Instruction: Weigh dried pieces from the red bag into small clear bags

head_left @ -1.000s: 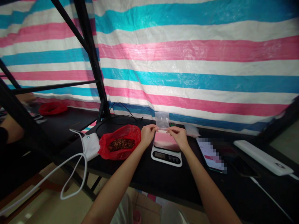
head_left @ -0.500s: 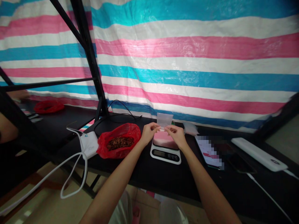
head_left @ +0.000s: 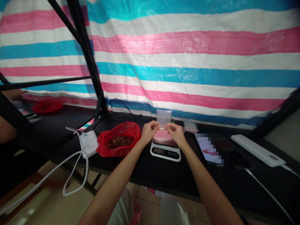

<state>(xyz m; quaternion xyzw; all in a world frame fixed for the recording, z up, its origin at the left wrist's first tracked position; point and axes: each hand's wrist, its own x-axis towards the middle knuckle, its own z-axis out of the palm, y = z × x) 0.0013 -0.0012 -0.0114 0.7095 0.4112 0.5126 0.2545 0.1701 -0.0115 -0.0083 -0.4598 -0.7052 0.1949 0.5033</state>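
Observation:
Both my hands pinch the lower edge of a small clear plastic bag (head_left: 163, 116), which stands upright above a white digital scale (head_left: 165, 150) on the black table (head_left: 150, 172). My left hand (head_left: 148, 131) grips the bag's left side and my right hand (head_left: 175, 132) its right side, fingertips nearly touching. The scale's shiny platform reflects pink. Left of the scale lies an open red plastic bag (head_left: 119, 142) holding brown pieces.
A white power bank (head_left: 88, 143) with a looping white cable sits at the table's left end. A phone (head_left: 208, 148) and a long white device (head_left: 257, 150) lie to the right. Black frame posts rise at left. Another person's arm (head_left: 6, 129) and a second red bag (head_left: 47, 106) are far left.
My hands have drawn closer together on the bag's edge. The view has shifted slightly, so everything sits a little higher and further left.

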